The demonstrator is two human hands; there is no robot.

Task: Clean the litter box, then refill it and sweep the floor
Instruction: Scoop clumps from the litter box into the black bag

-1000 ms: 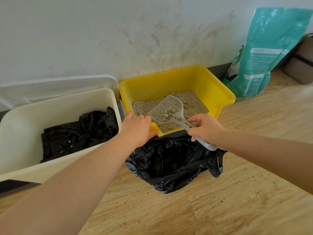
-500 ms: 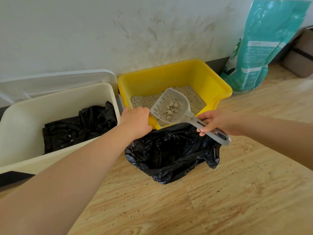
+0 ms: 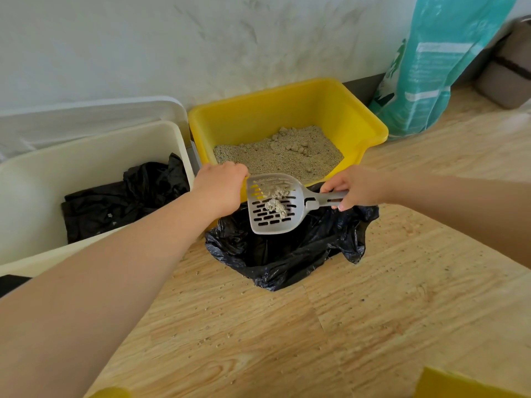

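A yellow litter box [image 3: 321,110] stands against the wall, partly filled with beige litter [image 3: 287,153]. My left hand [image 3: 219,189] grips its front rim. A grey slotted scoop [image 3: 274,205] hangs over the open black rubbish bag [image 3: 287,254] in front of the box, tilted toward me with a few litter clumps [image 3: 275,203] on it. My right hand [image 3: 355,188] holds the scoop by its handle. A teal litter bag [image 3: 436,64] leans on the wall at the right.
A cream bin [image 3: 37,179] with a black liner [image 3: 123,196] stands at the left, its white lid [image 3: 86,119] behind it. Scattered litter grains dot the wooden floor [image 3: 373,311]. A brown object [image 3: 508,70] lies at the far right. Yellow edges [image 3: 459,383] show at the bottom.
My right hand has lifted the scoop out of the litter box and swung it toward me over the black bag, tilting it. My left hand stays on the box rim.
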